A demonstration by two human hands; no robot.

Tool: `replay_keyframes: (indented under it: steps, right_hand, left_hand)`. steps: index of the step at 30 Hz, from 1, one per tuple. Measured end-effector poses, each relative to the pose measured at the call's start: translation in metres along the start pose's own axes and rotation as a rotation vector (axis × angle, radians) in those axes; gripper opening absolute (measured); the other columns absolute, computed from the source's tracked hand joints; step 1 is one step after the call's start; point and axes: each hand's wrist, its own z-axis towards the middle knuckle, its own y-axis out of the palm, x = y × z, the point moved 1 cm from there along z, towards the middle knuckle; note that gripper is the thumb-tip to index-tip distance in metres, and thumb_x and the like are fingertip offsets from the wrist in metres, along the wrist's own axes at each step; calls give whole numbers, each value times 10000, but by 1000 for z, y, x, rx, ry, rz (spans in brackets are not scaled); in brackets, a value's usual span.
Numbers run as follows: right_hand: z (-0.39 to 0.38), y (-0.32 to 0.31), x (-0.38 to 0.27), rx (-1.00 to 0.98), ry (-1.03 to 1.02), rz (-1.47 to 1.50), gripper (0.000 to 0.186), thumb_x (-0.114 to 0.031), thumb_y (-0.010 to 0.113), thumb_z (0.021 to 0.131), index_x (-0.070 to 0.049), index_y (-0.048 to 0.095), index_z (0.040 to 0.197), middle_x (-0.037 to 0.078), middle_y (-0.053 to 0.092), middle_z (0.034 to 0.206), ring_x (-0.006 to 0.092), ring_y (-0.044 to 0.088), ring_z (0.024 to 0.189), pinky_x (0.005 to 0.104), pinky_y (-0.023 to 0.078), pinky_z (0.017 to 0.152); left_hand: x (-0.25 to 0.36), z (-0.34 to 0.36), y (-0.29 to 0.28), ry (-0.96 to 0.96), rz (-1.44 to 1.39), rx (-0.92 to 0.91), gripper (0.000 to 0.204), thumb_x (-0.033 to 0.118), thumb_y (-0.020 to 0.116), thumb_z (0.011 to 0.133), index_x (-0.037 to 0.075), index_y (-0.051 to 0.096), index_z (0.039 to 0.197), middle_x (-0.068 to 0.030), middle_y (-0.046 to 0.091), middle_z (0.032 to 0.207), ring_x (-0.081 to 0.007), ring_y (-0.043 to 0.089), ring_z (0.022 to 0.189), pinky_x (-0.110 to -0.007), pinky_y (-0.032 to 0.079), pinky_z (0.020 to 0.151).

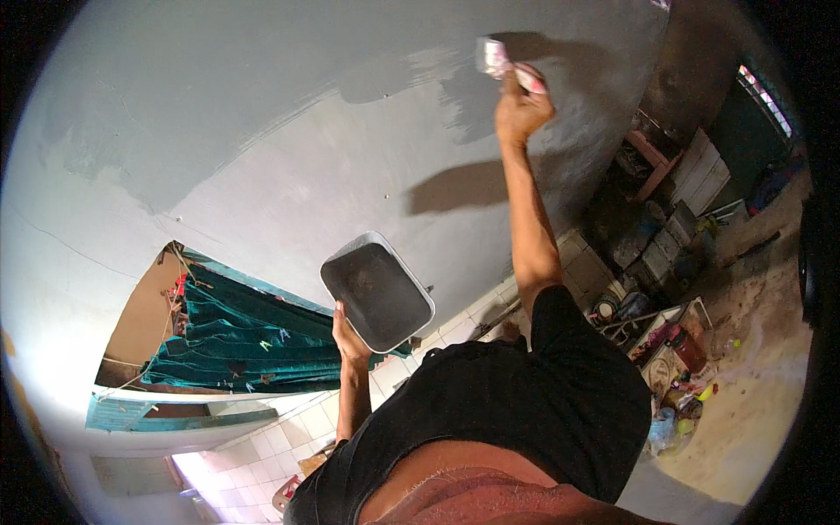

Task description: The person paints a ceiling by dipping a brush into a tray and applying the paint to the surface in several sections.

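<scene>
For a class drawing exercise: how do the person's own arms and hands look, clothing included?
The left hand and right hand are bare, without gloves; no wristwear shows. A black, short-sleeved fabric shirt leaves both forearms uncovered.

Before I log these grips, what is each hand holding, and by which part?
Right hand: a paintbrush, by its handle. Left hand: a tray, by its lower left side.
</scene>
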Motion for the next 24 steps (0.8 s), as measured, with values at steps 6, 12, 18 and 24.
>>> replay_keyframes:
  steps: [6,12,18,24]
  right_hand:
    - [-116,57,-76,-259,-173,42,190,-20,690,780,-66,705,965,84,714,855,194,693,725,314,531,635]
    - [-190,87,-168,-597,-153,326,126,-38,749,782,-20,681,888,138,706,838,219,700,692,307,558,586]
    - [-125,58,-85,-470,100,304,87,-14,694,846,4,694,931,63,707,892,107,643,803,278,526,724]
    - [-15,-6,14,-43,-5,104,68,14,700,819,2,690,885,53,699,854,130,643,758,282,520,683]
  left_hand:
    - [4,-8,-2,3,-20,6,494,404,350,1008,36,493,1306,-112,559,1279,-271,538,1151,-402,418,1001]
    - [16,-25,2,61,-12,47,485,403,370,1003,39,506,1292,-113,589,1240,-279,563,1116,-412,439,975]
    - [18,-19,-8,22,-11,13,514,425,345,1009,32,483,1310,-127,561,1271,-284,550,1127,-408,437,973]
    - [15,-19,-8,45,-3,45,538,462,396,969,74,470,1334,-114,548,1286,-313,539,1134,-460,429,976]
